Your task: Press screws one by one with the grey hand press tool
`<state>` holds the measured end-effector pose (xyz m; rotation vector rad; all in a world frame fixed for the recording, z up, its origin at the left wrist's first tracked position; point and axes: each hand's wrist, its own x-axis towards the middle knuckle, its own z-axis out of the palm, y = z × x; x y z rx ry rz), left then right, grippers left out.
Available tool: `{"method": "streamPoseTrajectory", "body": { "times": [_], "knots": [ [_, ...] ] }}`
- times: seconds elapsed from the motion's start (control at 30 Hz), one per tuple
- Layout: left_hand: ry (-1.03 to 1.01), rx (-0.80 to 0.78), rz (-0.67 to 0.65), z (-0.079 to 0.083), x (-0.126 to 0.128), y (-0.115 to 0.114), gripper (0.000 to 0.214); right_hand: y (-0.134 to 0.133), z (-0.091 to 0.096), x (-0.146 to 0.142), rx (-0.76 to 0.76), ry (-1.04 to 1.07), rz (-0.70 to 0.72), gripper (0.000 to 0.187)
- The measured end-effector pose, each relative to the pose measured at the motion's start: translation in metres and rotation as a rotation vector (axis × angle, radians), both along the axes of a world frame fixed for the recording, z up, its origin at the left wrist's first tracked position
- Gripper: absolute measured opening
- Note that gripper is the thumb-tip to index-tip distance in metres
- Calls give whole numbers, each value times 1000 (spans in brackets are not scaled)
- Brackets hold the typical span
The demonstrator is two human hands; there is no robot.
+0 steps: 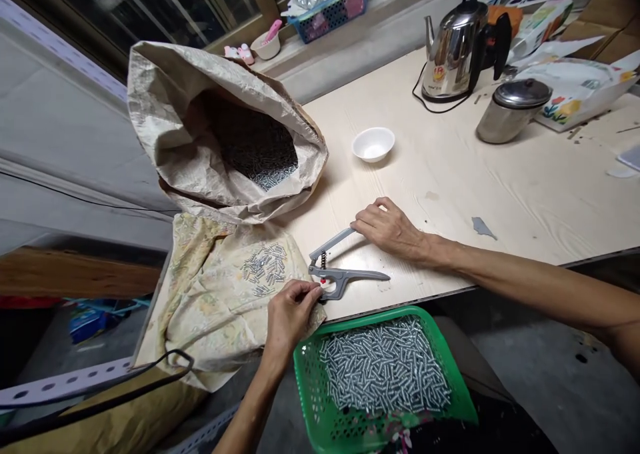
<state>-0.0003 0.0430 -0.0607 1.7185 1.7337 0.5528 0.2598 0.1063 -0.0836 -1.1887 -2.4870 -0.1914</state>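
**Here: one hand press, two hands, and uncounted small metal pieces**

One grey metal hand press [342, 274] lies at the near edge of the pale wooden table [500, 187], just left of frame centre, with its two handles spread apart and pointing right. Two hands work at it. The left hand [290, 314], at lower centre, has its fingertips pinched together at the head of the press; whether a piece lies between them cannot be told. The right hand [387, 227], at centre, rests palm down with its fingers bent over the end of the upper handle.

One green perforated plastic basket [306, 374], at bottom centre below the table edge, holds a heap of short silver metal pieces [383, 367], too many to count. A smaller loose scatter of the same pieces [263, 269] lies on one floral cloth [210, 321] just left of the press. One open crumpled paper sack [165, 121], at upper left, stands on the cloth and shows more pieces inside.

Well apart from the hands, further back on the table, stand one small white bowl [373, 143], one steel electric kettle [453, 47] and one lidded steel pot [513, 109]. One blue plastic basket [333, 11] sits on the sill at the top. Nothing lies between either hand and the press.
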Motion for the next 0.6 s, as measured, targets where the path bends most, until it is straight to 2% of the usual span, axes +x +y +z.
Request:
{"method": "streamPoseTrajectory", "body": {
  "times": [0.2,0.37,0.6],
  "knots": [
    [159,43,-141,8,6,3,23,0,-2,0,89,33,15,40],
    [176,-104,-119,3,1,3,26,-1,-6,-2,210,29,32,35],
    [51,-243,-62,-7,-6,-8,36,-6,-8,-6,205,-9,69,35]
  ]
}}
